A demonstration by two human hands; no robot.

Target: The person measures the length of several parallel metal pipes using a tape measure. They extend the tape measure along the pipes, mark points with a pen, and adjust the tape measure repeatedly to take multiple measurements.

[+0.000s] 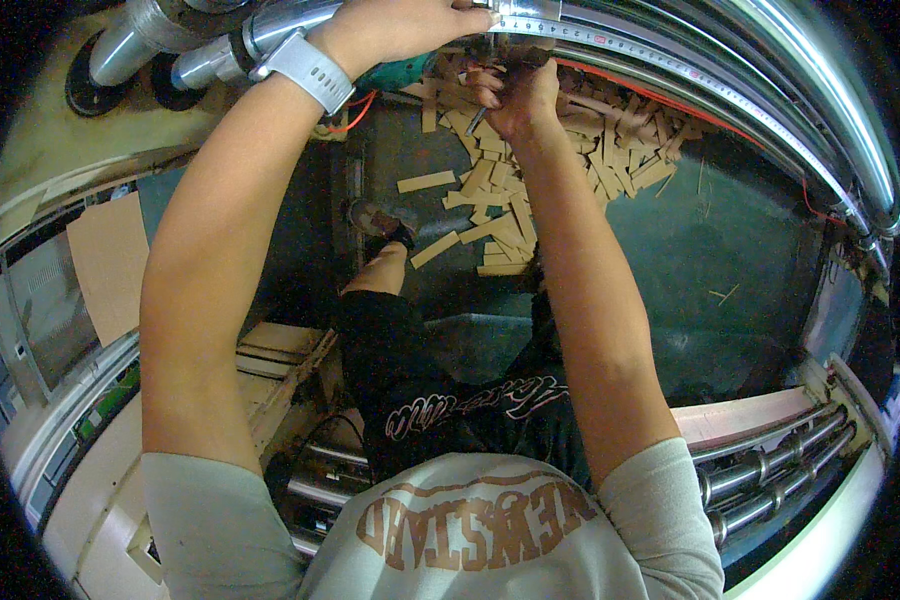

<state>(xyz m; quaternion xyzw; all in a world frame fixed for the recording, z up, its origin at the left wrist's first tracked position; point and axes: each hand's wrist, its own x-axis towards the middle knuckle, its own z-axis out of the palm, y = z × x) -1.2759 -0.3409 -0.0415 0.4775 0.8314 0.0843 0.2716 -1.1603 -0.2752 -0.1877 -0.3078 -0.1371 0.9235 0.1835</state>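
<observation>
At the top edge, my left hand (395, 30), with a grey-strapped watch (310, 72) on its wrist, reaches over a metal bar. Its fingers close at the end of a small metal block (518, 48) mounted there; their far side is cut off by the frame. From below, my right hand (523, 100) comes up against the same block with curled fingers. A thin metal rod (477, 121) sticks out of that fist; its other end is hidden. Along the bar runs a white measuring tape strip (620, 50), starting near my left fingertips.
Many tan cardboard strips (510, 190) lie heaped on the dark green floor below the bar. Metal pipes (130, 50) stand at the upper left, near a green cylindrical part (395, 74). Steel rollers (780, 465) sit behind me at right. An orange cord (660, 95) follows the bar.
</observation>
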